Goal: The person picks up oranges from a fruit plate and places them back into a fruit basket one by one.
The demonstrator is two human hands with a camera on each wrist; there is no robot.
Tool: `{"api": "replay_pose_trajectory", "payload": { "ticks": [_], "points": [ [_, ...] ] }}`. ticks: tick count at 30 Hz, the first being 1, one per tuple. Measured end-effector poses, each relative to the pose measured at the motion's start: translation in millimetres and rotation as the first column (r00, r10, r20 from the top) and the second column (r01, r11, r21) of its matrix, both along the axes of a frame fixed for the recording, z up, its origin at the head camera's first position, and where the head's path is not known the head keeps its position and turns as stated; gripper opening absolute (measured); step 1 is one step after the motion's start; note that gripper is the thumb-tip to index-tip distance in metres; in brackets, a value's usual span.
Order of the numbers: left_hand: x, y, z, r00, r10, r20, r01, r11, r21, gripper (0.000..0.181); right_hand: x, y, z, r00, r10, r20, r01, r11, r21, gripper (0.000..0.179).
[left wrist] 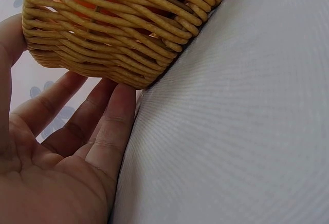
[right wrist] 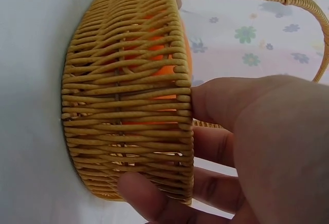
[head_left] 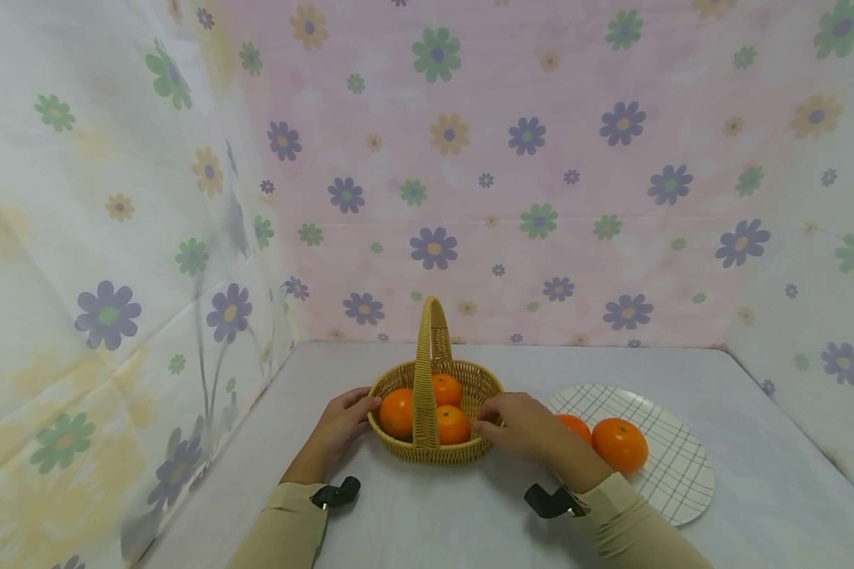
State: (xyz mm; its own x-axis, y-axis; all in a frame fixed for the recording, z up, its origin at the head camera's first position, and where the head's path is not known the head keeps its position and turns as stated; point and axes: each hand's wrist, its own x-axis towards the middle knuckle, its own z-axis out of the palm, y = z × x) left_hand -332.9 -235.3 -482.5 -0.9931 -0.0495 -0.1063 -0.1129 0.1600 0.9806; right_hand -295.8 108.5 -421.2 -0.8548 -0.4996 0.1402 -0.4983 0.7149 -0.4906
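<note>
A woven wicker basket (head_left: 427, 454) with a tall arched handle (head_left: 425, 379) stands on the table and holds three oranges (head_left: 397, 414). My left hand (head_left: 343, 423) grips its left side, thumb at the rim and the other fingers low against the wall (left wrist: 118, 39). At the right rim is my right hand (head_left: 530, 431). In the right wrist view its thumb (right wrist: 216, 98) and two fingers go behind the rim, while another finger (right wrist: 141, 193) lies along the outer wall (right wrist: 123, 80). In the head view, that thumb is close beside the front right orange (head_left: 453, 424).
Right of the basket lies a white plate (head_left: 676, 466) with a grid pattern, bearing two oranges (head_left: 619, 445); my right hand partly covers one. Flower-printed cloth (head_left: 434, 158) hangs behind and at both sides. A white cloth (head_left: 427, 514) covers the table.
</note>
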Motion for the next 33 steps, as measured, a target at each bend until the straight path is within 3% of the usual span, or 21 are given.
{"api": "replay_pose_trajectory", "payload": {
  "ticks": [13,25,33],
  "points": [
    [-0.3,0.5,0.4,1.0,0.001,-0.013,-0.001,1.0,0.006,0.053,-4.8,6,3.5,1.0,-0.013,-0.021,0.012,0.999,-0.031,0.004],
    [-1.5,0.6,0.1,1.0,-0.012,-0.025,0.011,1.0,-0.029,0.05,-7.9,13,2.6,0.995,0.042,-0.091,-0.046,0.998,-0.047,0.008],
    [2.0,-2.0,-2.0,1.0,-0.013,-0.019,0.012,0.999,-0.03,0.051,-6.2,16,7.3,0.999,0.014,-0.042,-0.016,0.998,-0.055,0.006]
  ]
}}
